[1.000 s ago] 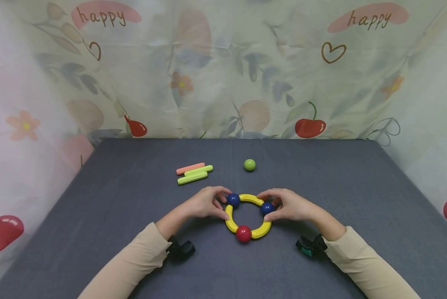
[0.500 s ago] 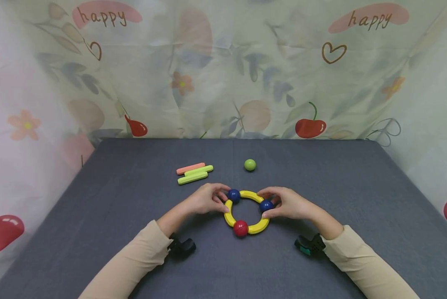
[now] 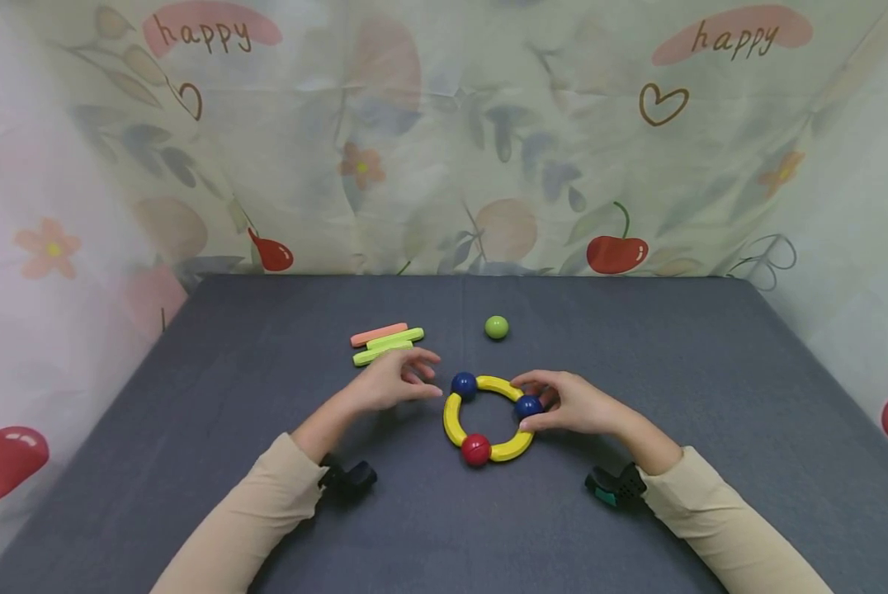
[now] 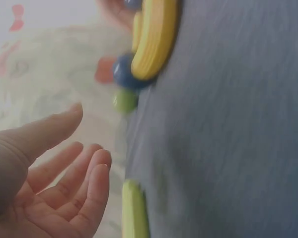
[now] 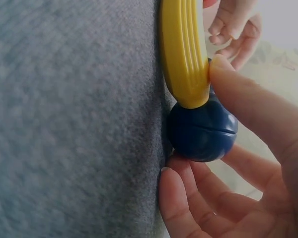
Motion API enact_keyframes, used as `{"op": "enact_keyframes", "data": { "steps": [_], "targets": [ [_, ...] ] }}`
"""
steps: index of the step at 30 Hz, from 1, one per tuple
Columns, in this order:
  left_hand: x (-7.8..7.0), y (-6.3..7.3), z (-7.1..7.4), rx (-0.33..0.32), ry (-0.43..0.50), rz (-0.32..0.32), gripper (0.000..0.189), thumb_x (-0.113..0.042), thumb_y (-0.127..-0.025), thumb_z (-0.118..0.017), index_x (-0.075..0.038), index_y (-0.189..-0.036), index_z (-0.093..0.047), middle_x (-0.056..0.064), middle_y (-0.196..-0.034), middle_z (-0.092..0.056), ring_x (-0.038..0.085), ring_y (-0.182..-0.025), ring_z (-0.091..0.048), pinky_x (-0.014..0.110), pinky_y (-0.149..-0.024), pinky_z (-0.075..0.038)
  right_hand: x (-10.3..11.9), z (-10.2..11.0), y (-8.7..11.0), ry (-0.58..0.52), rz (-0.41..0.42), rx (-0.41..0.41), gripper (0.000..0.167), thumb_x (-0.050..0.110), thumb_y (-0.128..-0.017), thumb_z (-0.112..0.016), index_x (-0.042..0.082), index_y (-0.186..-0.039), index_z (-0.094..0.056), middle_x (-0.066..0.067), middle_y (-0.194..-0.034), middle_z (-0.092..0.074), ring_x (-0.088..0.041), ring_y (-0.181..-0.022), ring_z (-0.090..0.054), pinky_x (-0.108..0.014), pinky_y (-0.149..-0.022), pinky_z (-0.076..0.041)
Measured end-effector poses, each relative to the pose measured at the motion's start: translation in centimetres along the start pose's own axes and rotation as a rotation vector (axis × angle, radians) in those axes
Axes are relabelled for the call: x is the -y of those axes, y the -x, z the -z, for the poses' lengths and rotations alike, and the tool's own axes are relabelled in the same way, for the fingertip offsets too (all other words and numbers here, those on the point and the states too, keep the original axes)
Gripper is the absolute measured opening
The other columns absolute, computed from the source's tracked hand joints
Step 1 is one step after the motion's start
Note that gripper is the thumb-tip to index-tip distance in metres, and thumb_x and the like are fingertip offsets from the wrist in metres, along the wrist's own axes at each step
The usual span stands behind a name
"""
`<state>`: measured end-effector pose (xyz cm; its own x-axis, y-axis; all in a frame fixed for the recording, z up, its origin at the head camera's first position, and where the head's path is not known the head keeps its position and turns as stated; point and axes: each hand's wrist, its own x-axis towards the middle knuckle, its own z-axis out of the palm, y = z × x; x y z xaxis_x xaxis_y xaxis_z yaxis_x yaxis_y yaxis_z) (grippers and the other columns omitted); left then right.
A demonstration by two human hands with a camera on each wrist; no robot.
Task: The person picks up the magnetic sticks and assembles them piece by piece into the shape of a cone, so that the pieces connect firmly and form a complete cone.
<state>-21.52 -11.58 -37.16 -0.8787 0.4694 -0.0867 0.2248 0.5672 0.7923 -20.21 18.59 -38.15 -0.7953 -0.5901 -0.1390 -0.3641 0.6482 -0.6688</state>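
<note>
A ring of yellow curved rods point(image 3: 455, 421) joined by two blue balls point(image 3: 464, 384) and a red ball point(image 3: 476, 450) lies flat on the dark table. My right hand point(image 3: 579, 403) holds the ring at its right side, the fingers around the right-hand blue ball point(image 5: 202, 130) and the thumb on the yellow rod point(image 5: 185, 54) beside it. Off the ring's left side is my left hand point(image 3: 390, 384), fingers loosely bent and apart from the thumb, with nothing between them. In the head view it overlaps the nearest of two lime-green straight rods point(image 3: 395, 339).
A salmon-pink straight rod point(image 3: 379, 334) lies beside the lime-green ones, left of centre. Beyond the ring sits a single green ball point(image 3: 497, 327). A patterned cloth point(image 3: 429, 181) hangs along the table's far edge.
The ring has slid slightly away from me and to the left. My left hand has let go of it and moved left toward the lime-green rods; my right hand stays on the ring.
</note>
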Motion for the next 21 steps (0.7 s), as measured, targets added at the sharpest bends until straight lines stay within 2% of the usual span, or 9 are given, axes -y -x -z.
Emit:
{"op": "enact_keyframes", "data": {
  "steps": [4,7,10,15,21],
  "targets": [
    [0.8,0.5,2.1,-0.113,0.002,-0.014,0.045,-0.015,-0.084,-0.069,0.002,-0.123,-0.056,0.019,-0.11,-0.064,0.027,-0.093,-0.066,0.036,-0.084,-0.053,-0.1,0.1,0.0,-0.013,-0.004,0.023,0.061,0.031,-0.08,-0.073,0.005,-0.13,-0.051,-0.018,-0.118,-0.059,-0.022,-0.097,-0.059,-0.033,-0.083,-0.051],
    [1.7,0.7,3.3,-0.184,-0.017,0.027,0.043,-0.017,-0.083,-0.07,0.0,-0.121,-0.058,0.018,-0.11,-0.064,0.029,-0.097,-0.064,0.038,-0.085,-0.052,-0.1,0.2,0.0,-0.018,-0.007,0.033,0.061,0.032,-0.08,-0.073,0.005,-0.13,-0.05,-0.018,-0.118,-0.058,-0.022,-0.097,-0.059,-0.034,-0.083,-0.051],
    [2.6,0.7,4.1,-0.229,-0.059,0.07,0.041,-0.019,-0.084,-0.07,-0.002,-0.12,-0.06,0.017,-0.111,-0.064,0.03,-0.1,-0.062,0.039,-0.085,-0.051,-0.1,0.2,0.0,-0.022,-0.006,0.037,0.062,0.032,-0.08,-0.073,0.005,-0.131,-0.05,-0.018,-0.118,-0.058,-0.021,-0.096,-0.059,-0.034,-0.083,-0.051],
    [3.9,0.5,4.7,-0.245,-0.104,0.128,0.038,-0.017,-0.085,-0.068,-0.003,-0.12,-0.06,0.017,-0.115,-0.062,0.03,-0.104,-0.06,0.041,-0.087,-0.049,-0.2,0.2,0.0,-0.025,0.0,0.042,0.061,0.031,-0.08,-0.073,0.004,-0.131,-0.049,-0.017,-0.117,-0.058,-0.021,-0.096,-0.059,-0.033,-0.083,-0.051],
    [4.5,0.2,4.8,-0.244,-0.145,0.136,0.034,-0.014,-0.082,-0.07,0.0,-0.113,-0.063,0.018,-0.11,-0.064,0.027,-0.094,-0.06,0.036,-0.081,-0.05,-0.1,0.3,-0.1,-0.031,-0.005,0.045,0.062,0.031,-0.08,-0.073,0.004,-0.131,-0.049,-0.017,-0.118,-0.058,-0.021,-0.096,-0.059,-0.033,-0.083,-0.051]
  ]
}}
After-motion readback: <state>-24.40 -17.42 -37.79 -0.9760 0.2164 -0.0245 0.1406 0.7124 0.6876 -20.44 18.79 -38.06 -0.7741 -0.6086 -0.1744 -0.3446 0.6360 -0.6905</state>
